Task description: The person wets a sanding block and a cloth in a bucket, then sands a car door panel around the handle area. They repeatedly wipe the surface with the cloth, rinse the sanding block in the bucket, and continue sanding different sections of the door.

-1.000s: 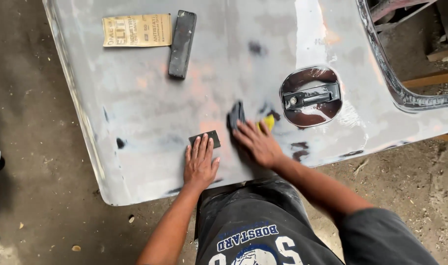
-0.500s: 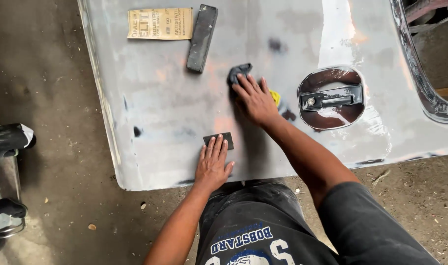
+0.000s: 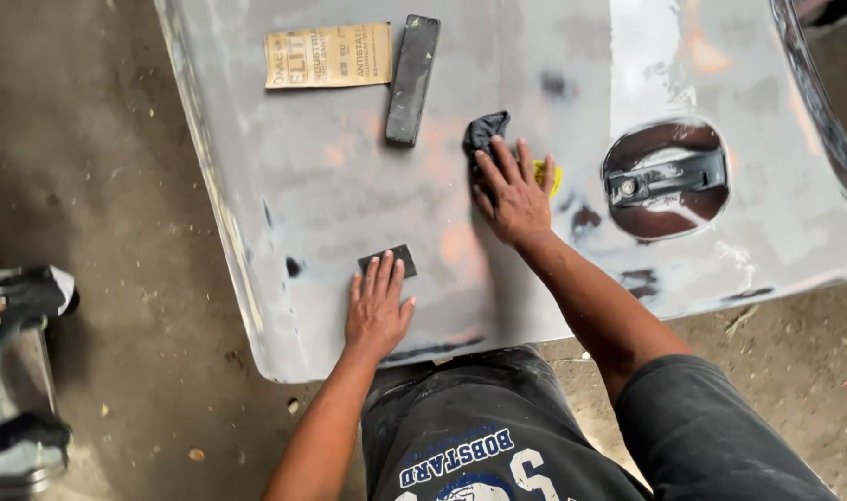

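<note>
right hand (image 3: pixel 513 195) slid farther up panel (image 3: pixel 284 167)

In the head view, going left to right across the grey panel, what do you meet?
Tan sandpaper sheet → left hand on a small dark pad → long dark sanding block → right hand pressing a dark cloth → recessed door handle.

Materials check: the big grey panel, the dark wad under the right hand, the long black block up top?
Grey panel: looks like sheet metal, sanded matt primer with bare shiny and orange patches. Dark wad under the right hand: crumpled, likely cloth or abrasive sheet; can't tell which. Black block: dull, rigid-looking, perhaps rubber or foam.
</note>
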